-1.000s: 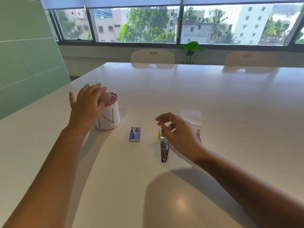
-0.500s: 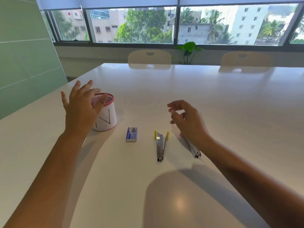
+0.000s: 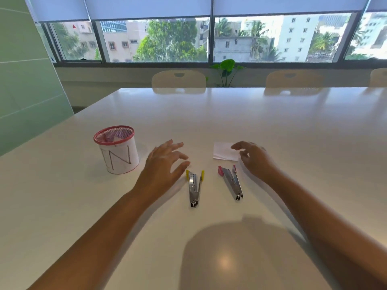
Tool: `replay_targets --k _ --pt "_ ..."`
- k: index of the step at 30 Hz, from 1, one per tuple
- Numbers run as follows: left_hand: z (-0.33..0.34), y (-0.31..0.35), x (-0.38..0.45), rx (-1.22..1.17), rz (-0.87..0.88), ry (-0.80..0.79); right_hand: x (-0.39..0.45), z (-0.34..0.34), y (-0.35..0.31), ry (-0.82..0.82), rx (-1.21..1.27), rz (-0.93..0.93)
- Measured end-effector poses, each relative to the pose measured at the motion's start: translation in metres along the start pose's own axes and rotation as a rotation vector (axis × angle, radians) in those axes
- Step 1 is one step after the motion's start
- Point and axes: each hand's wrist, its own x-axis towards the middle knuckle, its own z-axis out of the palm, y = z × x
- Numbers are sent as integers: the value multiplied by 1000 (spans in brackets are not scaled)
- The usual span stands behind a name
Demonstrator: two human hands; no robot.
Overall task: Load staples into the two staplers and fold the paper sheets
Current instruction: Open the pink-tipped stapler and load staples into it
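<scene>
Left hand (image 3: 165, 162) moved off mesh cup (image 3: 117, 149), now open beside yellow stapler (image 3: 194, 188). Right hand (image 3: 254, 159) open, fingertips over folded paper (image 3: 225, 151); red stapler (image 3: 231, 182) just nearer. Staple box hidden. Advice: steady stapler base on desk before loading.

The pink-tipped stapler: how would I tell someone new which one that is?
On the white table, find the red mesh pot marked "IN" at the left, then look right past the left hand. Two metal staplers lie side by side. The pink-tipped stapler is the right one, just below the white paper; its neighbour has yellow tips.
</scene>
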Motion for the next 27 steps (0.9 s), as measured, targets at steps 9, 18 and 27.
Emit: replay_targets --k 9,18,27 --pt "-1 1 1 -71 -23 -15 2 -9 -13 -101 -118 166" --pt "1 7 -1 -116 -11 34 0 -11 -37 -504 86 378" --pt "-3 15 -1 -136 15 118 -4 -22 -51 -382 146 268"
